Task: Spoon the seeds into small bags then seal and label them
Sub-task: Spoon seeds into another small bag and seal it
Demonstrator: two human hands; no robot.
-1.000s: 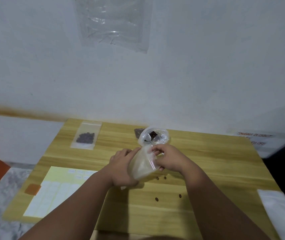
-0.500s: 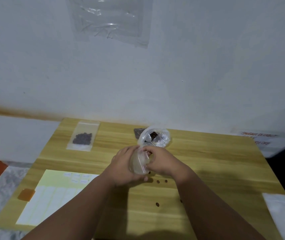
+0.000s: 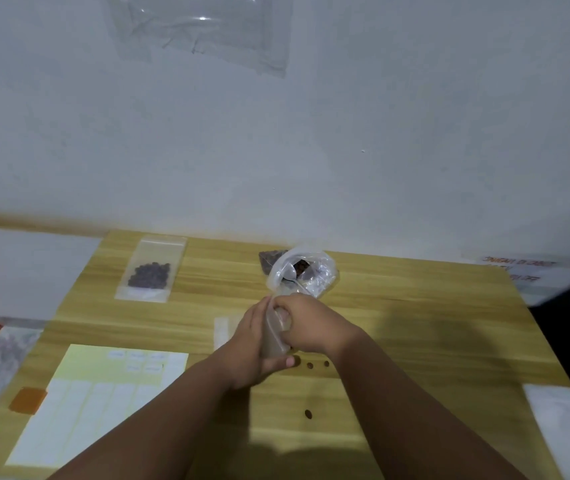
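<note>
Head view: both hands meet over the middle of the tabletop (image 3: 415, 323) around a small bag (image 3: 272, 341), which is held upright just above the wood. The left hand (image 3: 250, 344) wraps it from the side, fingers curled and thumb under its lower end. The right hand (image 3: 311, 323) has its fingers bent, pinching the bag's upper part. Whether the bag holds seeds cannot be told.

Just behind the hands sits the big bag (image 3: 314, 271), mouth open, with dark seeds and a spoon (image 3: 290, 273) inside. A filled bag (image 3: 151, 271) lies flat at the far left. The label sheet (image 3: 103, 400) lies at the near left. Loose seeds (image 3: 309, 365) dot the wood beside the hands.
</note>
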